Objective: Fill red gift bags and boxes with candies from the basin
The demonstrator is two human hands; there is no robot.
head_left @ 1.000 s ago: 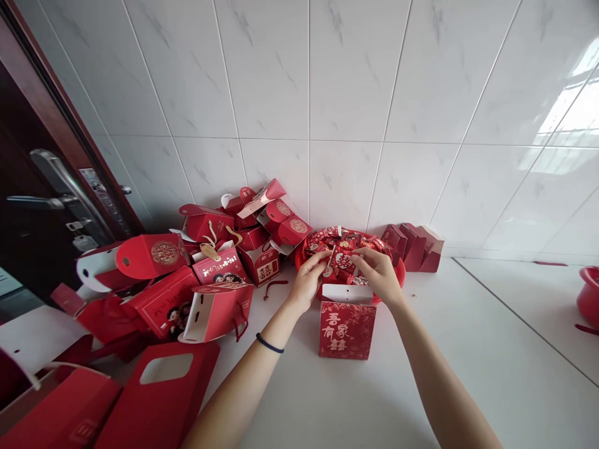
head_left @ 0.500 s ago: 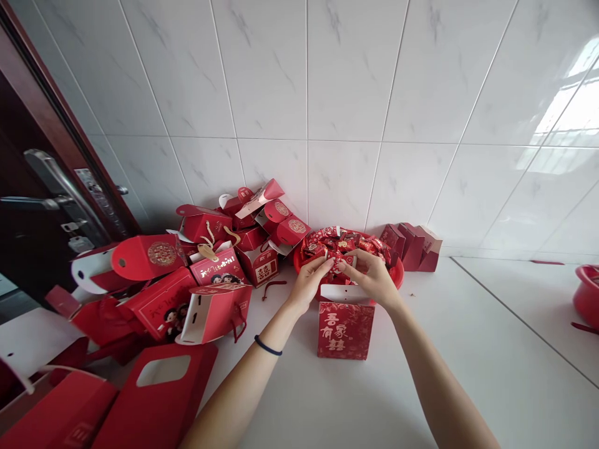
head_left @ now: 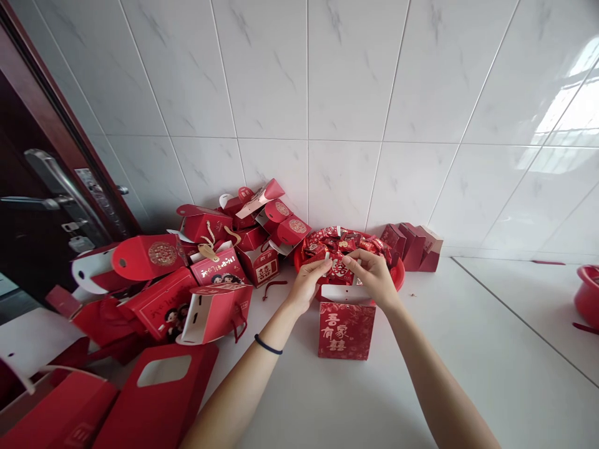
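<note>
Both hands are raised over an upright red gift box with pale characters, whose white inner flap stands up at the back. Thumb and fingers of my left hand are pinched together. Facing it, my right hand pinches in the same way. Between the fingertips shows a small red piece with a double-happiness sign; whether it is a candy wrapper or a tag is too small to tell. Just behind lies a red basin heaped with red-wrapped candies, partly hidden by my hands.
On the left, a pile of red gift boxes spreads toward the door. Several small boxes stand against the tiled wall at right. A red cord lies beside the pile. Another red container sits at the right edge.
My fingertips have moved slightly apart, and more of the small red piece with the double-happiness sign shows between them. The gift box stays in place.
</note>
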